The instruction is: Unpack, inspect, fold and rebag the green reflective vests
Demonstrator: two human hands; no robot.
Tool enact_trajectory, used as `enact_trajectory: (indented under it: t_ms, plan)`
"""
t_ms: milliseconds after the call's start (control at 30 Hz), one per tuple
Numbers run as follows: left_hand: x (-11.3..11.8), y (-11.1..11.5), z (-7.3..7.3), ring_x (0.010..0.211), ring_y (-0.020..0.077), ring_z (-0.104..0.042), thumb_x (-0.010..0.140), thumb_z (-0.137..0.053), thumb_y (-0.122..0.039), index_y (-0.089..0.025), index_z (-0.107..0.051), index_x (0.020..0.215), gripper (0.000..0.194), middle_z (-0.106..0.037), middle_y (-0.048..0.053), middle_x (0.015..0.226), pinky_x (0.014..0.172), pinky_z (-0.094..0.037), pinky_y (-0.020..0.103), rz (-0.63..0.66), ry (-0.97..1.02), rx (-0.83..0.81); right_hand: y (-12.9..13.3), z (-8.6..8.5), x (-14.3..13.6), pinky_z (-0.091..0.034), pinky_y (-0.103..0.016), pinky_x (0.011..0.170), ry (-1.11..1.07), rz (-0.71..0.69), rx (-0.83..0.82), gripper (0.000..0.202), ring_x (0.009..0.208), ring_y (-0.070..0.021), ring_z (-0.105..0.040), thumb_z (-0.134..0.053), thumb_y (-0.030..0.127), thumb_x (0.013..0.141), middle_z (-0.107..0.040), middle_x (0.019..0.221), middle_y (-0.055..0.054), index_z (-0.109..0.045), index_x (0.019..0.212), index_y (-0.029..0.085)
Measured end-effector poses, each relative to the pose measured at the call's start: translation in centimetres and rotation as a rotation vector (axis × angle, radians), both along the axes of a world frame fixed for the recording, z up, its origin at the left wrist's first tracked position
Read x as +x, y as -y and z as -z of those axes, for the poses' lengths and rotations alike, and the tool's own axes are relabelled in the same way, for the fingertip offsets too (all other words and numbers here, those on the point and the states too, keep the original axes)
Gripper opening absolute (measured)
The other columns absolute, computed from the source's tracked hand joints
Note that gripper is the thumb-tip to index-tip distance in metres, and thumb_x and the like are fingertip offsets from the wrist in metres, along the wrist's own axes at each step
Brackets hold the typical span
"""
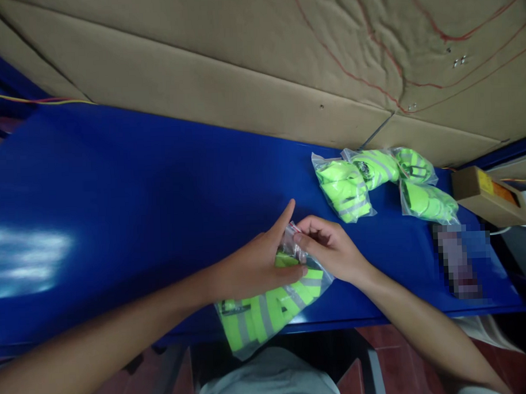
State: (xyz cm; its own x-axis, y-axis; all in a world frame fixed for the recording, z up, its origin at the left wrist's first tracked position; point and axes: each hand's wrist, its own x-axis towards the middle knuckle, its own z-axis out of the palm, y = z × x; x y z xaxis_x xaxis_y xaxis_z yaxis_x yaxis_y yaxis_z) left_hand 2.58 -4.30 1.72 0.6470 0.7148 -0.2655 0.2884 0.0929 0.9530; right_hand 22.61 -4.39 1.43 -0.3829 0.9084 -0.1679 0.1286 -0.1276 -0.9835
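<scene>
Bagged reflective vest (267, 318) overhangs the worktop (159, 189); should the left hand (257, 266) and right hand (336, 252), both gripping it, loosen, it could slip.

Glossy smooth blue tabletop (159, 195), clear shiny plastic bags (344, 188), matt brown cardboard box (489, 196)

Left hand (259, 269) over clear bag (267, 317) of yellow-green reflective fabric, right hand (331, 249) pinching its upper edge, both above near edge of blue table (160, 206), four similar filled bags (342, 188) grouped far right, open cardboard box (489, 196) beyond, tan panelling (206, 67) behind.
</scene>
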Motion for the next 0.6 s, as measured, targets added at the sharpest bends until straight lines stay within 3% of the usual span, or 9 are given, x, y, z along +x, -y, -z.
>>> enact_trajectory:
  t_ms: [67, 133, 200, 267, 300, 400, 600]
  plan:
    - [0.0, 0.0, -0.2, 0.099, 0.0225, -0.067, 0.089, -0.068, -0.044, -0.018, 0.012, 0.167, 0.114, -0.070, 0.011, 0.121, 0.082, -0.051, 0.031, 0.013, -0.004, 0.003, 0.0, -0.1, 0.0, -0.041, -0.023, 0.060, 0.005, -0.006, -0.001, 0.027, 0.065, -0.0096, -0.053, -0.069, 0.043, 0.094, -0.059, 0.075, 0.002, -0.062, 0.086, 0.018]
    - [-0.2, -0.2, -0.4, 0.094, 0.0205, -0.066, 0.089, -0.069, -0.048, -0.018, 0.002, 0.168, 0.110, -0.070, 0.009, 0.117, 0.077, -0.049, 0.028, 0.008, -0.030, 0.023, -0.1, -0.3, 0.1, -0.040, -0.023, 0.059, 0.011, 0.009, 0.001, 0.029, 0.064, -0.0092, -0.050, -0.070, 0.043, 0.093, -0.058, 0.073, 0.002, -0.061, 0.083, 0.018]
    - [-0.4, -0.5, -0.8, 0.081, 0.0161, -0.061, 0.092, -0.065, -0.054, -0.021, -0.026, 0.163, 0.088, -0.069, 0.004, 0.103, 0.068, -0.045, 0.025, 0.032, -0.056, 0.038, -0.2, -0.6, 0.3, -0.039, -0.022, 0.058, 0.016, 0.050, 0.022, 0.031, 0.063, -0.0085, -0.048, -0.070, 0.043, 0.092, -0.055, 0.072, 0.003, -0.058, 0.079, 0.018]
    - [-0.6, -0.8, -1.1, 0.067, 0.0114, -0.050, 0.097, -0.057, -0.056, -0.020, -0.058, 0.138, 0.054, -0.061, -0.002, 0.084, 0.059, -0.037, 0.023, 0.059, -0.080, 0.040, -0.3, -0.9, 0.5, -0.038, -0.022, 0.057, 0.027, 0.083, 0.045, 0.032, 0.062, -0.0079, -0.046, -0.070, 0.043, 0.092, -0.052, 0.070, 0.004, -0.055, 0.077, 0.019]
    - [-0.7, -0.9, -1.2, 0.063, 0.0101, -0.045, 0.099, -0.053, -0.056, -0.019, -0.066, 0.121, 0.045, -0.056, -0.003, 0.077, 0.056, -0.033, 0.022, 0.064, -0.090, 0.041, -0.4, -1.0, 0.6, -0.039, -0.022, 0.057, 0.030, 0.087, 0.052, 0.031, 0.062, -0.0080, -0.046, -0.070, 0.043, 0.092, -0.053, 0.070, 0.004, -0.056, 0.077, 0.019]
    - [-0.8, -1.1, -1.3, 0.062, 0.0089, -0.039, 0.100, -0.051, -0.051, -0.016, -0.067, 0.091, 0.040, -0.047, -0.004, 0.070, 0.053, -0.028, 0.022, 0.060, -0.110, 0.073, -0.5, -1.3, 0.8, -0.042, -0.022, 0.059, 0.020, 0.056, 0.057, 0.024, 0.064, -0.0087, -0.052, -0.070, 0.041, 0.093, -0.059, 0.074, 0.002, -0.062, 0.087, 0.019]
    - [-0.7, -1.0, -1.2, 0.063, 0.0087, -0.042, 0.099, -0.053, -0.046, -0.016, -0.065, 0.088, 0.034, -0.049, -0.005, 0.070, 0.053, -0.029, 0.021, 0.088, -0.120, 0.100, -0.4, -1.0, 0.9, -0.044, -0.021, 0.059, 0.014, 0.060, 0.090, 0.022, 0.064, -0.0085, -0.056, -0.072, 0.039, 0.093, -0.064, 0.074, 0.001, -0.065, 0.088, 0.019]
